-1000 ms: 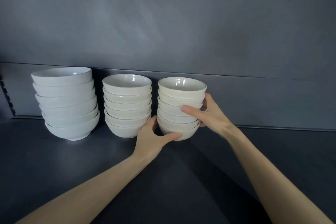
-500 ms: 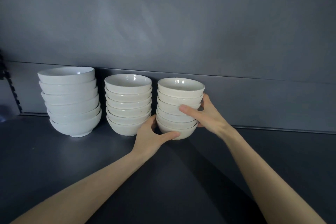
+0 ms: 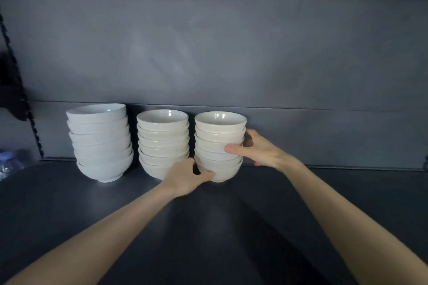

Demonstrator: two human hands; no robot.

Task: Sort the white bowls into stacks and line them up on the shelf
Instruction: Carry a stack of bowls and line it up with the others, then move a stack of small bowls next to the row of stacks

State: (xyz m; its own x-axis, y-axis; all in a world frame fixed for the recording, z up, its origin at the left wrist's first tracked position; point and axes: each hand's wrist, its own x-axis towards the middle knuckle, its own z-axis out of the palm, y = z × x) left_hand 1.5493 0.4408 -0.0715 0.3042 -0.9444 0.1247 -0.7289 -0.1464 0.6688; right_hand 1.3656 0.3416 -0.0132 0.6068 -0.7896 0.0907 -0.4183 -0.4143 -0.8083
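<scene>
3 stacks (image 3: 163, 143): narrow gaps, back edge.
right stack (image 3: 218, 139): left hand (image 3: 185, 178) grips 7 o'clock, right hand (image 3: 259, 150) grips 3 o'clock.
shelf (image 3: 347, 192): free at 3 o'clock.

The left stack (image 3: 100, 143) is tinted bluish white; the middle stack (image 3: 163, 143) and right stack (image 3: 220, 124) are coloured cream. The shelf (image 3: 58, 206) is finished in plain dark grey.

Left hand (image 3: 185, 176): fingers hidden in the gap between middle stack (image 3: 162, 141) and right stack (image 3: 220, 146); thumb alone shows. Right hand (image 3: 261, 150): fingers mostly concealed behind right stack. Bluish object (image 3: 9, 164) at the shelf's (image 3: 231, 227) left edge: blurred, cut off, not identifiable
</scene>
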